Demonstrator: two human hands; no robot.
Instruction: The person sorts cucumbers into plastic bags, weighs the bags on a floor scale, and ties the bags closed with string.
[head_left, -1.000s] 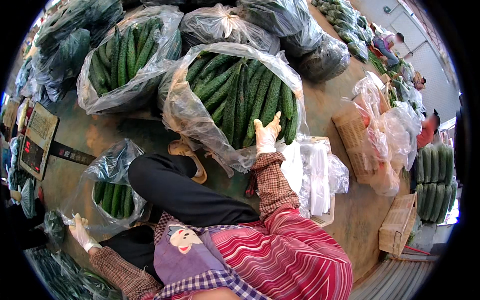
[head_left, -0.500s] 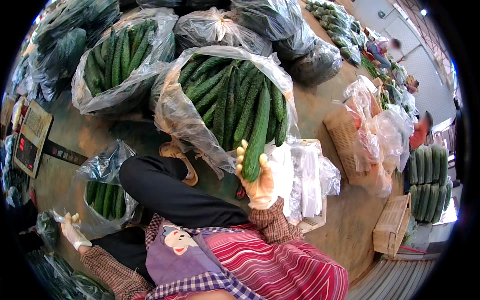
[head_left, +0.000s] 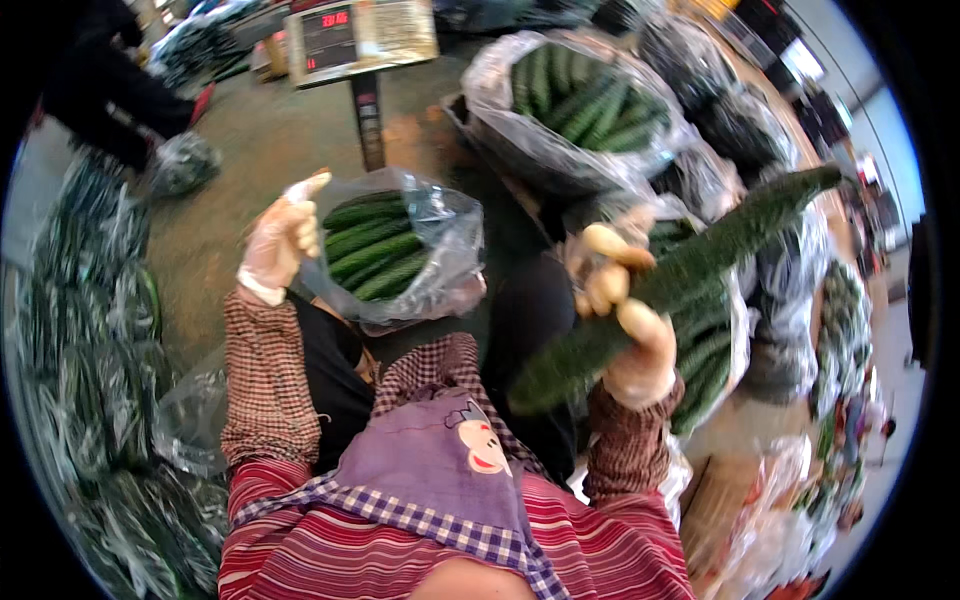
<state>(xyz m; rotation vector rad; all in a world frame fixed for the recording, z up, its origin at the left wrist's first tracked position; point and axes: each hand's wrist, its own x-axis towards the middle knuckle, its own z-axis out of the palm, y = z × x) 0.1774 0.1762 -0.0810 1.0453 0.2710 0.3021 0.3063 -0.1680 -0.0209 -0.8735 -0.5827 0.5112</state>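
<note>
My right hand, in a pale glove, is wrapped round a long dark green cucumber, which slants up to the right in the air. My left hand, gloved too, has its fingers curled at the left rim of a clear plastic bag. Inside that bag several cucumbers lie side by side. Behind my right hand, partly hidden by it, stands another large open bag of cucumbers.
A digital scale with a lit display stands on a post beyond the small bag. A big open bag of cucumbers sits at the back right. Bagged cucumbers line the left side. A person's dark-clothed legs show at the far left.
The view has swung left toward the small bag. My right hand has carried the cucumber away from the large open bag and tilted it. My left hand remains by the small bag's rim.
</note>
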